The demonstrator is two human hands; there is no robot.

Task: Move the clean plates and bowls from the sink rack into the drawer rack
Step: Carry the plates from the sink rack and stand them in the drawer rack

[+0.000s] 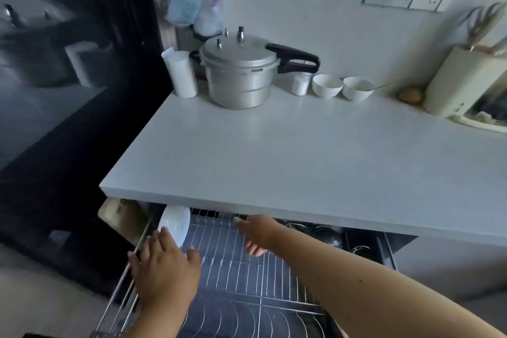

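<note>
Head view: left hand [164,269] is setting a plate [175,225] upright at the rack's [247,277] far left, grip closed on its rim; right hand [258,230] is hovering loosely open, holding nothing. Seat it fully between wires before letting go.

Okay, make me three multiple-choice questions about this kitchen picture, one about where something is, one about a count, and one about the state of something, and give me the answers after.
1. Where is the white plate that the left hand touches?
A. At the left end of the drawer rack
B. On the countertop
C. Inside the pressure cooker

2. How many small white bowls stand on the countertop, right of the pressure cooker?
A. One
B. Two
C. Four

3. What state is the drawer rack in?
A. Pushed fully shut
B. Lifted onto the countertop
C. Pulled out

Answers:
1. A, the plate stands on edge at the rack's left end, under the counter edge.
2. B, two bowls sit side by side; the second has a spoon in it.
3. C, the rack's wires lie exposed beneath both hands, the right hand reaching toward its back.
</note>
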